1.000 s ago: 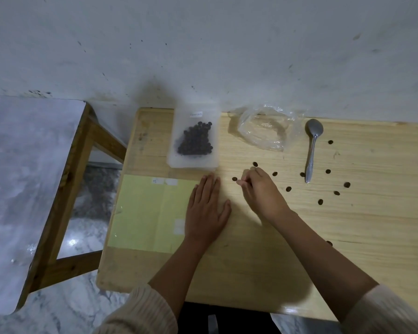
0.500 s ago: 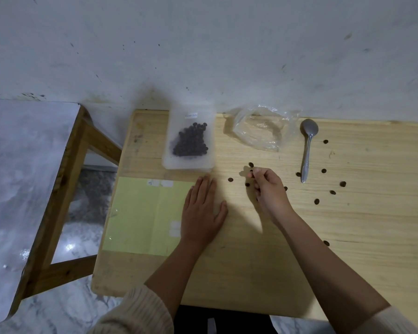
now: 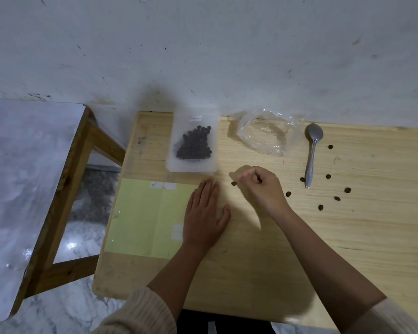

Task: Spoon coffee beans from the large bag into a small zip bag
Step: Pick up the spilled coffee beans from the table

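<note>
Bracing left hand (image 3: 204,218): flat, fingers straight, resting on table (image 3: 348,237), likely for support.
Right hand (image 3: 263,186): clenched beside loose bean (image 3: 233,183), likely collecting spills; contents cannot be told.

Looks like a plain room in somebody's home tbh: a pale wooden table (image 3: 348,237) sits right up against a scuffed, speckled white wall (image 3: 203,56), with a shiny grey marble-look floor (image 3: 65,304) underneath. Just beside it on the left there's a second table (image 3: 22,177) with a wooden frame and a greyish top, and an ordinary metal spoon (image 3: 311,155) is lying out on the wood.
</note>
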Motion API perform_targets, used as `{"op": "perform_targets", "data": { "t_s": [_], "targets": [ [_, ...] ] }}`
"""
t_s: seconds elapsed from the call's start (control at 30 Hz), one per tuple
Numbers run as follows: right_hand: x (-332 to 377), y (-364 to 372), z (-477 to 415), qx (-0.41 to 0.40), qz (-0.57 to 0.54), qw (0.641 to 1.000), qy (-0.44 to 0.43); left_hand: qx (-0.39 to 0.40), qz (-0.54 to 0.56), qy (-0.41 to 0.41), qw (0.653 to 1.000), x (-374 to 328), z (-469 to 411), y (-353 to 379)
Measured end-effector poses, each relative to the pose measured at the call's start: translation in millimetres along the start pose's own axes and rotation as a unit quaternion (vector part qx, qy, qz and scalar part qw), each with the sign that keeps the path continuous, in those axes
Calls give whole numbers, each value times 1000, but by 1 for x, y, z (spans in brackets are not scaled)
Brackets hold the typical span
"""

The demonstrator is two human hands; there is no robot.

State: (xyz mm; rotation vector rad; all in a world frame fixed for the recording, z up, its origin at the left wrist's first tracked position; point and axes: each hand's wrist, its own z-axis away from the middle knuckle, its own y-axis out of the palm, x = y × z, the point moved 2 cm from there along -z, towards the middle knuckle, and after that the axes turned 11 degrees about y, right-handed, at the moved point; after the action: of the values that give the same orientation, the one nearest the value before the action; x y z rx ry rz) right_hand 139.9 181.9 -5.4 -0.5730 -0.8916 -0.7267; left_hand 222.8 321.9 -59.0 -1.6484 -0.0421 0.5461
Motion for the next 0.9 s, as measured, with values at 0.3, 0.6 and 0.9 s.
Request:
{"op": "perform_targets", "data": {
  "t_s": [0.3, 0.6, 0.9],
  "targets": [
    [-17, 8, -17, -11, 243, 962, -127, -1, 2, 1, 1000, -1, 0, -3],
    [-20, 8, -6, -35, 292, 948, -121, 8, -3, 6, 1000, -2, 0, -5],
    [-25, -23, 16, -98, -223, 963, 117, -7, 24, 8, 1000, -2, -2, -6]
  ]
}}
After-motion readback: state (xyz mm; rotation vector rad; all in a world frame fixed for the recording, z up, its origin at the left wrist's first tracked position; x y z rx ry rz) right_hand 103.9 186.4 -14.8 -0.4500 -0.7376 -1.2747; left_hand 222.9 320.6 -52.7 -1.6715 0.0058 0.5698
